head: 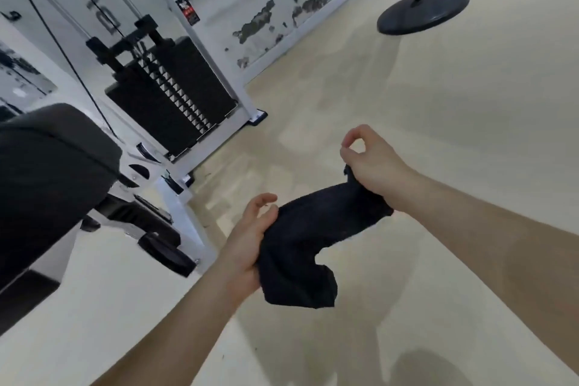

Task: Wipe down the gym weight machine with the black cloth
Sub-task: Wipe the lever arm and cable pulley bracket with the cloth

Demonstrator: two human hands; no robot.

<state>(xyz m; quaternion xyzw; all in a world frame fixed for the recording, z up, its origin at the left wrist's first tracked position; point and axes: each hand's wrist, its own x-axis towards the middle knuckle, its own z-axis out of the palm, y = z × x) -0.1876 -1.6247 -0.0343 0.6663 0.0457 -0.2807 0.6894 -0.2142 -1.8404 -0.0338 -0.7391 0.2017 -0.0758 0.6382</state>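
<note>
Your left hand (pixel 250 240) gripped lower end of soft black cloth (pixel 313 235); your right hand (pixel 372 166) held upper end. Cloth stretched between them above pale floor (pixel 438 103), probably being straightened for wiping. White-framed gym weight machine with black plate stack (pixel 169 94) well apart, leftward. Black-and-red sticker (pixel 187 11) on frame: unreadable.

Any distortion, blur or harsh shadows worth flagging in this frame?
Head view: wide-angle distortion slants the weight machine; soft even light, faint shadows on the floor; the black cloth, held by left hand and right hand, shows little detail.
</note>
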